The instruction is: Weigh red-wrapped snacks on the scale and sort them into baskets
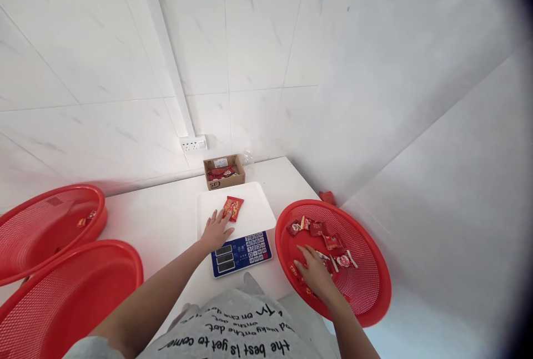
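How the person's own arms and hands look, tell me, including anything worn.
The left hand and right hand wear no visible gloves, rings or watch. The left arm is bare up to a pale grey sleeve; the right arm is bare as far as it shows. The shirt is pale grey with dark lettering.

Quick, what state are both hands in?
Left hand: open, at the red packet on the scale.
Right hand: open, inside the rightmost red basket.
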